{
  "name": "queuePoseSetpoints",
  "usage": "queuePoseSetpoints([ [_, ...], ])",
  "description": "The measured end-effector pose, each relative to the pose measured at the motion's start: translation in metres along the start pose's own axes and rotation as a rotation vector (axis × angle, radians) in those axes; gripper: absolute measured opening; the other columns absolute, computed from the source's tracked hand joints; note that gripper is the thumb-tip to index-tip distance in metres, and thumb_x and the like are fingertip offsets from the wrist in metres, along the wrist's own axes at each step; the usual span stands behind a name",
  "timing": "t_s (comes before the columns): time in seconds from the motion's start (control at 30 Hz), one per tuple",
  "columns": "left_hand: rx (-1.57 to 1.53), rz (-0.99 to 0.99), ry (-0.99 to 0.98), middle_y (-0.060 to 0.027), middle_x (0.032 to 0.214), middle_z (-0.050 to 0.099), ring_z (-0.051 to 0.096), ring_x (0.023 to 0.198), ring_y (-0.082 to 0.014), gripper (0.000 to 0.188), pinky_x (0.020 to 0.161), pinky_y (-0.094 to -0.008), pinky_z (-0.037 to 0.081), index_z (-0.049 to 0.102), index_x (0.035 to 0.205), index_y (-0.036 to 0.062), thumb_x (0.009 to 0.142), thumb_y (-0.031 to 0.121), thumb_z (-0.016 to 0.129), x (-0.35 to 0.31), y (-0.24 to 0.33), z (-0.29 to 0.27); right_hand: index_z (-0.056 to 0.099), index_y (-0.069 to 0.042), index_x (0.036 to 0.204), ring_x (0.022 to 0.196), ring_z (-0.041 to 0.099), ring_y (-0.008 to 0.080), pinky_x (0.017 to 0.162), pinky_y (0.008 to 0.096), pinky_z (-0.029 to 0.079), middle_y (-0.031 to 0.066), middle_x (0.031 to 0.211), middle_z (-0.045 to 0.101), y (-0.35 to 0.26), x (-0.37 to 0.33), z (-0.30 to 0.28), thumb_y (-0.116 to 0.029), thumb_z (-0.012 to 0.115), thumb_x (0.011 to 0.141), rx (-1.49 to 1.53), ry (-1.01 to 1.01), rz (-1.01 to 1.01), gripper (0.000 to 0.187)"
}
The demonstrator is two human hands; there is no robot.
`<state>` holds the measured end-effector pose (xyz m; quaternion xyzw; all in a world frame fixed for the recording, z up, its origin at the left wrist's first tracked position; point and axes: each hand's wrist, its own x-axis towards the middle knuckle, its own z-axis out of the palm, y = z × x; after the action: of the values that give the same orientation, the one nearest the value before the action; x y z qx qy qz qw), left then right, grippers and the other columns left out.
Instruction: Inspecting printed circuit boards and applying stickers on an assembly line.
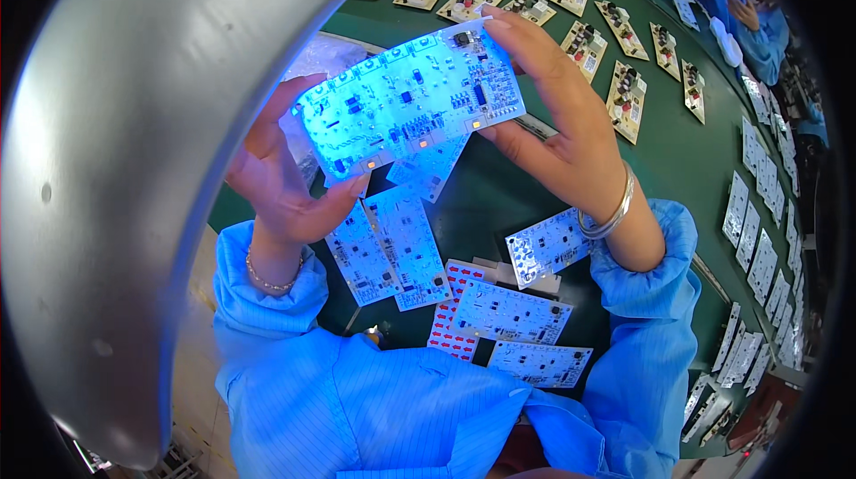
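A white circuit board (pixel 406 100) with small dark parts is held up in blue light between both my hands. My left hand (pixel 290 162) grips its left end, fingers behind and thumb at the lower edge. At the right end my right hand (pixel 562 91) pinches the board between the thumb and the fingers at its upper corner. Beneath it, similar white boards (pixel 406 247) lie overlapping on the green surface. Near my right wrist rests another white board (pixel 548 245). Closer to my body are two more boards (pixel 513 312), one partly over a sheet with red arrows (pixel 450 336).
A large silver lamp-like housing (pixel 107 167) fills the left side. Tan boards (pixel 629 100) with tall components stand spread over the green table (pixel 553 42). Rows of white boards (pixel 749 220) line the right. Clear plastic (pixel 334 55) lies behind my left hand. Another person (pixel 749 15) works at upper right.
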<state>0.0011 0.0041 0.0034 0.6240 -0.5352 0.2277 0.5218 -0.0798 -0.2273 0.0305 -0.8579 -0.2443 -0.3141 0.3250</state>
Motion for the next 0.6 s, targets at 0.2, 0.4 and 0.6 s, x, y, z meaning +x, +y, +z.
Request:
queuePoseSetpoints([
  [0.2,-0.086,-0.181,0.267,-0.0224,0.113,0.042,0.044,0.105,-0.0293,0.089,0.089,-0.0409,0.034,0.006,0.130,0.0098,0.065,0.014,0.067,-0.009,0.009,0.003,0.027,-0.003,0.128,0.111,0.041,0.0240,0.091,0.0342,0.033,0.0123,0.127,0.037,-0.008,0.008,0.012,-0.016,0.065,0.069,0.090,-0.010,0.093,0.072],
  [0.4,0.138,-0.012,0.392,-0.0175,0.116,0.042,0.041,0.110,-0.0280,0.084,0.093,-0.0403,0.031,0.012,0.129,0.0094,0.065,0.011,0.067,0.003,0.006,-0.014,0.025,-0.002,0.129,0.112,0.040,0.0234,0.089,0.0349,0.035,0.0122,0.127,0.036,-0.013,0.025,0.027,-0.018,0.065,0.070,0.153,-0.050,0.060,0.072],
  [0.6,0.257,0.194,0.312,-0.0161,0.119,0.040,0.039,0.112,-0.0294,0.081,0.096,-0.0414,0.026,0.017,0.127,0.0108,0.064,0.008,0.067,0.000,-0.002,-0.026,0.025,-0.002,0.129,0.110,0.042,0.0233,0.088,0.0354,0.036,0.0127,0.125,0.037,-0.014,0.027,0.027,-0.019,0.064,0.071,0.173,-0.059,0.081,0.072],
])
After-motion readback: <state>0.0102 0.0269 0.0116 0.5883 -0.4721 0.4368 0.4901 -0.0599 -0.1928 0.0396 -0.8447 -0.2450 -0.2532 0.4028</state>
